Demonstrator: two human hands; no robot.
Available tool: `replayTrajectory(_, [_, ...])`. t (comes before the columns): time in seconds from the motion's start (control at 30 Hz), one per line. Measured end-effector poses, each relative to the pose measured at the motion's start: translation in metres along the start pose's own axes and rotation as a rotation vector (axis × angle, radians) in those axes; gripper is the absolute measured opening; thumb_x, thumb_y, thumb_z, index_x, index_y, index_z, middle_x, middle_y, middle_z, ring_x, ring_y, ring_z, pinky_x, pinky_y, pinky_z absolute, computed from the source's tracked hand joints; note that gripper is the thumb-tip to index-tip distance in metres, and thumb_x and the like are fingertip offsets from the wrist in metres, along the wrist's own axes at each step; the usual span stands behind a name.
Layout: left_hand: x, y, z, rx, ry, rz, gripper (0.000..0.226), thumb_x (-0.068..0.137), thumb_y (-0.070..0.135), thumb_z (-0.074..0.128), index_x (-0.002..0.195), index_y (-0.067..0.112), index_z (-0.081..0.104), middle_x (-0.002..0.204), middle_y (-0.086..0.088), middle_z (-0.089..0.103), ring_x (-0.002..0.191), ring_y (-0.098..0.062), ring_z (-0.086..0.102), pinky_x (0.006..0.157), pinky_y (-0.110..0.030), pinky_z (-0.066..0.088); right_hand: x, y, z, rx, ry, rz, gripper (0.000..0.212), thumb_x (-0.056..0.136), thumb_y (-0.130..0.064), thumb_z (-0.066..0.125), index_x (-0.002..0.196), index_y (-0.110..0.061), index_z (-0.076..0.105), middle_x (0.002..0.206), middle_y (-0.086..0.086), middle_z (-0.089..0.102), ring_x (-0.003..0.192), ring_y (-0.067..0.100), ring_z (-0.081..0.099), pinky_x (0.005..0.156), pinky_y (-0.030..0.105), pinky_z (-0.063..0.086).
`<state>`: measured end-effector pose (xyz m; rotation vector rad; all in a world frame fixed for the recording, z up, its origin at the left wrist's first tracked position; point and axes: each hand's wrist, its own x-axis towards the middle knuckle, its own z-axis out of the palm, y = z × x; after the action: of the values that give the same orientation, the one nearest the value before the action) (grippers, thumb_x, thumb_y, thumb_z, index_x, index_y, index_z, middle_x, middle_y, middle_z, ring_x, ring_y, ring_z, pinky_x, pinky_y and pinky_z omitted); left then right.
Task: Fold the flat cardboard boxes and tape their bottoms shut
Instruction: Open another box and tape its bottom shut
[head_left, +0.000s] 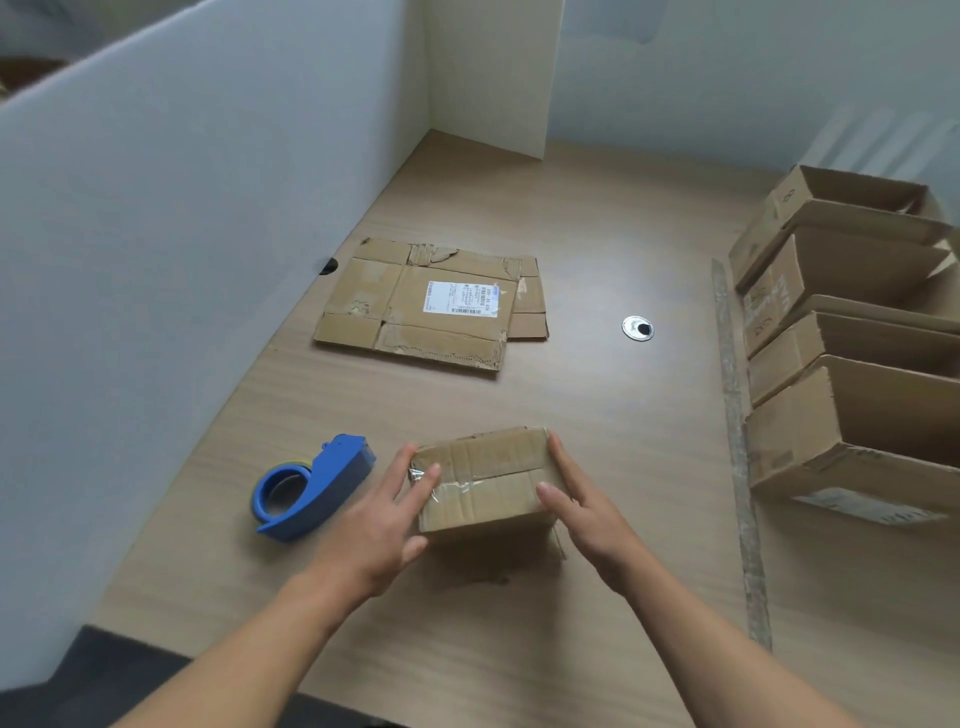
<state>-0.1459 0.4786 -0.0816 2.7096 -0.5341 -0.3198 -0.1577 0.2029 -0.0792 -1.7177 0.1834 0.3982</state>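
A small folded cardboard box (485, 480) stands on the wooden table (597, 415) near me, its closed flaps facing up with clear tape along the seam. My left hand (387, 525) presses straight fingers on the box's left end and top. My right hand (582, 499) lies flat against its right side. A blue tape dispenser (311, 486) lies on the table just left of my left hand. Further back, flat cardboard boxes (431, 304) lie stacked, the top one bearing a white shipping label.
Several assembled open boxes (852, 364) stand in a row along the right edge. A round metal cable grommet (637, 328) sits in the tabletop. White partition walls (182, 234) close off the left and the back. A strip of tape (735, 426) runs along the table.
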Motion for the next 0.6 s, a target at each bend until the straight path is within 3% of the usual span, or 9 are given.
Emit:
replayTrajectory(0.07, [0.003,0.001,-0.002,0.04,-0.039,-0.008,0.09,0.092,0.027,0.067,0.158,0.031,0.006,0.161,0.005,-0.024,0.142,-0.026,0.039,0.104,-0.034,0.044,-0.005,0.004,-0.011,0.079,-0.109,0.036,0.071,0.098,-0.024,0.063,0.149,-0.05,0.022,0.147,-0.03,0.034,0.122,-0.02,0.043,0.096,0.007,0.04])
replayTrajectory(0.17, [0.007,-0.004,-0.002,0.098,-0.016,0.021,0.097,0.087,0.025,0.072,0.158,0.033,0.007,0.164,0.004,-0.017,0.134,-0.029,0.047,0.092,-0.036,0.051,-0.009,0.01,-0.015,0.097,-0.073,0.068,0.068,0.096,-0.022,0.066,0.144,-0.055,0.031,0.143,-0.009,0.053,0.114,-0.003,0.058,0.087,0.013,0.047])
replayTrajectory(0.3, [0.007,-0.009,0.0,0.115,0.07,0.096,0.112,0.053,0.017,0.096,0.146,0.026,0.037,0.156,-0.015,0.036,0.108,-0.037,0.067,0.061,-0.039,0.061,-0.012,0.014,-0.005,0.092,0.047,0.049,0.063,0.096,-0.01,0.062,0.146,-0.041,0.039,0.126,-0.002,0.065,0.098,-0.005,0.064,0.083,0.016,0.049])
replayTrajectory(0.37, [0.008,-0.009,0.001,0.139,0.095,0.095,0.11,0.047,0.015,0.098,0.142,0.023,0.044,0.151,-0.017,0.044,0.102,-0.036,0.069,0.055,-0.037,0.06,-0.014,0.012,-0.002,0.104,0.067,0.048,0.062,0.096,-0.01,0.062,0.146,-0.038,0.039,0.124,-0.004,0.065,0.095,-0.006,0.064,0.082,0.016,0.05])
replayTrajectory(0.47, [0.011,-0.009,0.004,0.1,0.116,0.08,0.107,0.054,0.015,0.095,0.144,0.028,0.04,0.156,-0.011,0.037,0.104,-0.034,0.067,0.06,-0.037,0.059,-0.018,0.011,-0.002,0.118,0.04,0.094,0.059,0.099,-0.019,0.059,0.143,-0.05,0.035,0.128,-0.019,0.061,0.104,-0.004,0.064,0.088,0.024,0.053])
replayTrajectory(0.53, [0.012,-0.01,0.003,0.022,0.112,0.076,0.097,0.072,0.022,0.087,0.151,0.037,0.033,0.165,0.003,0.016,0.125,-0.028,0.056,0.08,-0.04,0.057,-0.021,0.008,-0.007,0.051,-0.001,0.109,0.059,0.1,-0.026,0.057,0.143,-0.057,0.03,0.128,-0.032,0.053,0.112,-0.005,0.059,0.091,0.025,0.051])
replayTrajectory(0.6, [0.009,-0.009,-0.003,-0.18,-0.006,0.0,0.092,0.082,0.031,0.079,0.151,0.048,0.02,0.164,0.018,0.001,0.142,-0.014,0.036,0.105,-0.032,0.044,-0.019,0.004,-0.013,-0.039,0.044,0.107,0.06,0.1,-0.03,0.057,0.145,-0.056,0.026,0.128,-0.028,0.05,0.112,-0.005,0.057,0.089,0.023,0.047])
